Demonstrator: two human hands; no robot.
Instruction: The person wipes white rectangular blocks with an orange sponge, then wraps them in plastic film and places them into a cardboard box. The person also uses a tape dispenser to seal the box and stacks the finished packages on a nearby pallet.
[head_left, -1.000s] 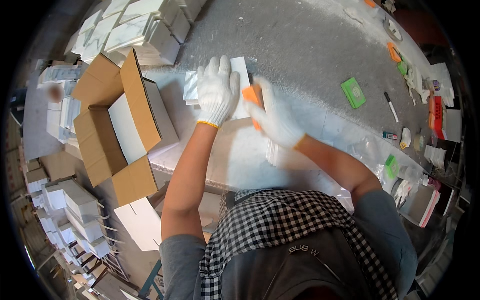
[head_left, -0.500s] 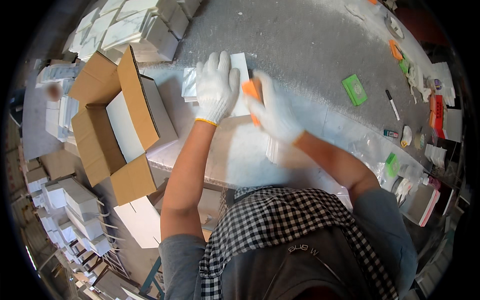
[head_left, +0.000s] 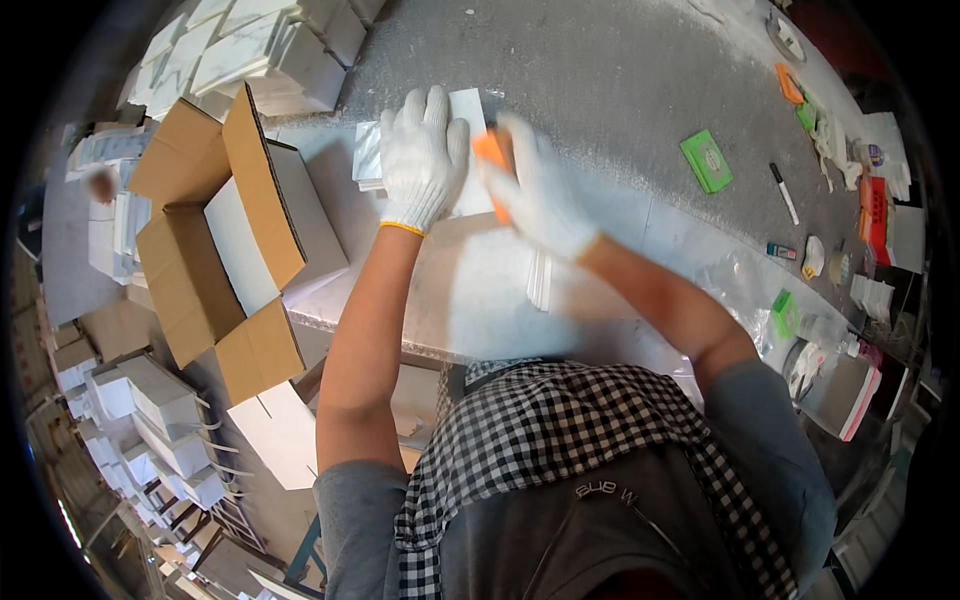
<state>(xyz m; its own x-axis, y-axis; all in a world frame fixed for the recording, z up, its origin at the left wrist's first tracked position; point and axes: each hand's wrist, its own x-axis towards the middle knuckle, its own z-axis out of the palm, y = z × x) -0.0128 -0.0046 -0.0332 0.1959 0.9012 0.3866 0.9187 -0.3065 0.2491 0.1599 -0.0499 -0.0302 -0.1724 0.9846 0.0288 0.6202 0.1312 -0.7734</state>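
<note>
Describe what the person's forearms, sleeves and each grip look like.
The left grip wears a white knitted glove with a ribbed, yellow-edged cuff. The right grip wears a similar white glove, motion-blurred, its cuff edge yellowish. Both forearms are bare; short grey sleeves end near the elbows.

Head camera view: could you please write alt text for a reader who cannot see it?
A gloved left hand rests on a white tile; the gloved right hand, blurred, holds an orange block at the tile's right edge. An open cardboard box stands at left, a green box lies at right.
</note>
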